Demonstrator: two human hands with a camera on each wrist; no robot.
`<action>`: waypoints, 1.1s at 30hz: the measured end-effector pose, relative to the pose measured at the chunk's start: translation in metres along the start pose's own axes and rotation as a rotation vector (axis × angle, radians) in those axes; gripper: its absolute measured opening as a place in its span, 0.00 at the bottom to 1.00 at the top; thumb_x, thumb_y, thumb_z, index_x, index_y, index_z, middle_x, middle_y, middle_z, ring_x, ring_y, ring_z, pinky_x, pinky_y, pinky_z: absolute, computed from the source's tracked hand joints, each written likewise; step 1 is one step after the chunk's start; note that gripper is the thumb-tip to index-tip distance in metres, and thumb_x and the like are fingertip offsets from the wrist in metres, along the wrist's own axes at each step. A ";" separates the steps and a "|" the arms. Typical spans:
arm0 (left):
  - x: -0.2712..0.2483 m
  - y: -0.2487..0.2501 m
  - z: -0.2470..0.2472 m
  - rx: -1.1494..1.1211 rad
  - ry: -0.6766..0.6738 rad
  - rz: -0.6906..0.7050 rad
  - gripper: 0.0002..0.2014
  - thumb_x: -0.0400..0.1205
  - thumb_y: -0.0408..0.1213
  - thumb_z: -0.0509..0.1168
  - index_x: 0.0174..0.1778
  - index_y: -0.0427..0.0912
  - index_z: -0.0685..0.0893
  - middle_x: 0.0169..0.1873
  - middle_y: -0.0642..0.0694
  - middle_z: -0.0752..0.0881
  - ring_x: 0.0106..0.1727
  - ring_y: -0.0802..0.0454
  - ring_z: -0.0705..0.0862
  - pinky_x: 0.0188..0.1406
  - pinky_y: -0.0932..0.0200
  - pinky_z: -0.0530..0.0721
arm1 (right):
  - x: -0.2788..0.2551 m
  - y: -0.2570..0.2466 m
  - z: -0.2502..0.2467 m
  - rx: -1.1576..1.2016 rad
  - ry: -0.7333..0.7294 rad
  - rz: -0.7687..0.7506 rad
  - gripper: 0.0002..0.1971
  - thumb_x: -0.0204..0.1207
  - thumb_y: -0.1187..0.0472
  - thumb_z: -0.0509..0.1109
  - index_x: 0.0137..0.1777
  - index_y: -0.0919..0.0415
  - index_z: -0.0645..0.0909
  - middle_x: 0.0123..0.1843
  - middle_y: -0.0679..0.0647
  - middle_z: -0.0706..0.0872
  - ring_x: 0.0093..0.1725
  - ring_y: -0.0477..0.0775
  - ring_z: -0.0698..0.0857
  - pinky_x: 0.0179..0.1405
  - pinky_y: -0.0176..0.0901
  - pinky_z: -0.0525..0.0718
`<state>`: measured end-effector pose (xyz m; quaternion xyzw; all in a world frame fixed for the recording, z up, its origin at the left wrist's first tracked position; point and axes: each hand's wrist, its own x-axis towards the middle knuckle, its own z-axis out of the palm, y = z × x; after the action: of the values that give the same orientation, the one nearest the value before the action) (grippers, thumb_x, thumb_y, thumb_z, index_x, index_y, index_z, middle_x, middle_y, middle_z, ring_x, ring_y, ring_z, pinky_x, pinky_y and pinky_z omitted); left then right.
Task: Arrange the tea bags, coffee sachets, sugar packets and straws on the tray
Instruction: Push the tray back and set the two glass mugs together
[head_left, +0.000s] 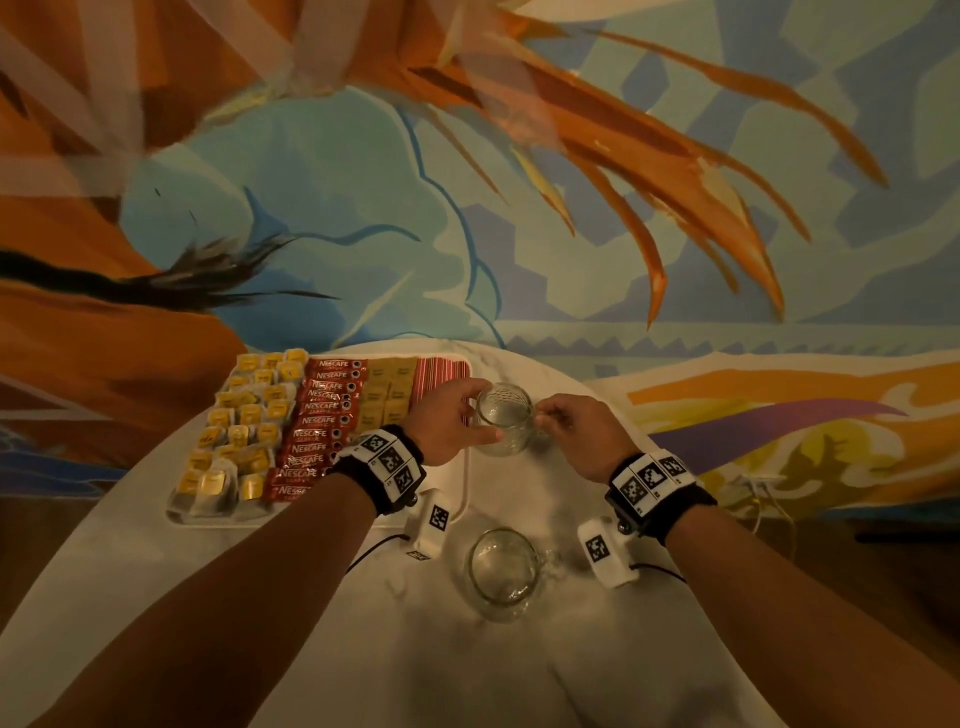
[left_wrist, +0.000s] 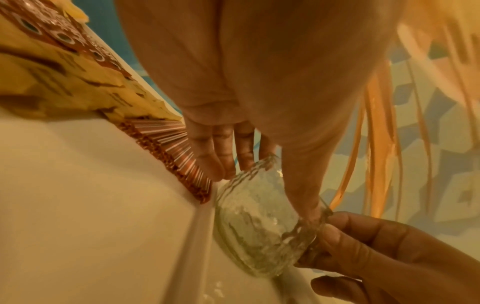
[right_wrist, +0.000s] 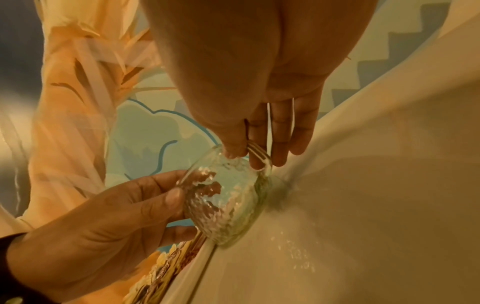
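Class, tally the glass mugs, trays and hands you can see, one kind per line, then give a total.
Glass mugs: 2 (held mug, near mug)
Tray: 1
Hands: 2 (left hand, right hand)
Total: 5

The white rectangular tray lies on the round white tabletop toward 10 o'clock. In the tray, 4 bands run side by side, from 9 o'clock to 3 o'clock: yellow-tagged tea bags, red coffee sachets, tan sugar packets, red-striped straws. The far clear glass mug stands just beside the tray's 3 o'clock edge, between the left hand and right hand. The near clear glass mug sits at 6 o'clock from it.
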<state>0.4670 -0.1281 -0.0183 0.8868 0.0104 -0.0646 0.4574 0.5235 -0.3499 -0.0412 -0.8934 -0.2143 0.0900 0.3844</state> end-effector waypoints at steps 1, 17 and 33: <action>0.000 -0.002 0.000 0.020 0.007 0.006 0.31 0.73 0.36 0.82 0.71 0.46 0.80 0.57 0.52 0.87 0.55 0.54 0.86 0.52 0.64 0.85 | 0.000 0.001 0.000 0.012 -0.001 -0.002 0.09 0.82 0.61 0.73 0.60 0.59 0.89 0.53 0.51 0.92 0.49 0.45 0.86 0.55 0.36 0.82; 0.014 -0.013 -0.005 -0.108 0.075 -0.003 0.27 0.78 0.32 0.77 0.73 0.43 0.79 0.59 0.53 0.84 0.58 0.53 0.85 0.50 0.46 0.91 | 0.009 0.004 0.004 0.009 0.227 -0.041 0.07 0.78 0.64 0.77 0.55 0.60 0.92 0.51 0.55 0.91 0.44 0.49 0.87 0.53 0.35 0.85; 0.033 -0.012 -0.009 0.013 0.151 -0.017 0.29 0.80 0.37 0.75 0.78 0.44 0.76 0.67 0.49 0.84 0.59 0.55 0.84 0.53 0.62 0.82 | 0.036 0.005 0.006 -0.054 0.267 -0.046 0.07 0.80 0.64 0.75 0.56 0.59 0.91 0.53 0.56 0.90 0.44 0.48 0.86 0.48 0.26 0.79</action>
<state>0.4992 -0.1150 -0.0271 0.8919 0.0522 -0.0014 0.4492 0.5558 -0.3328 -0.0489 -0.9024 -0.1841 -0.0446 0.3871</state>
